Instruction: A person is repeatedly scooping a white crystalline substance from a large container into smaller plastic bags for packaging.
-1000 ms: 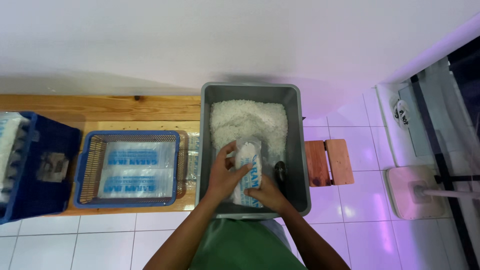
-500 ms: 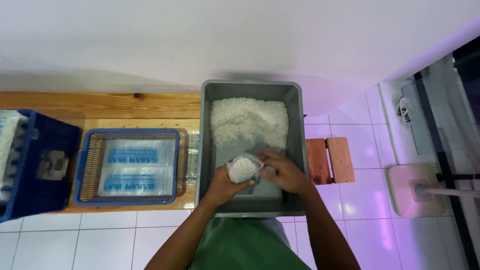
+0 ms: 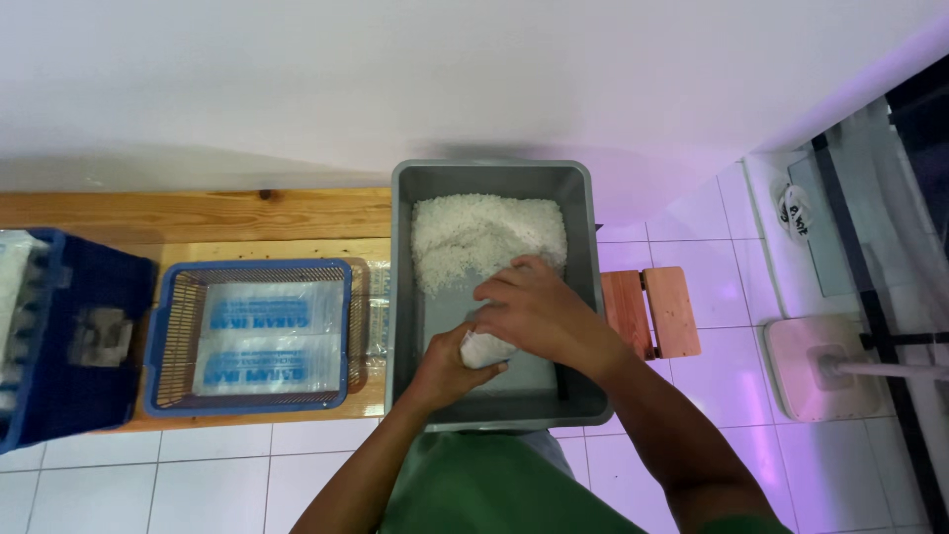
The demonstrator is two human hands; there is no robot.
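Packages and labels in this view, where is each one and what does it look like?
Flat bags: stacked in the blue basket, clear plastic with blue print.
Small bag: over the grey tub, white-filled, held by left hand and right hand.
Round label: far right, white with dark marks.

A blue basket holds flat plastic bags — a dark blue crate sits beside it on a wooden bench.

Grey tub, white grains, blue mesh basket, green garment.
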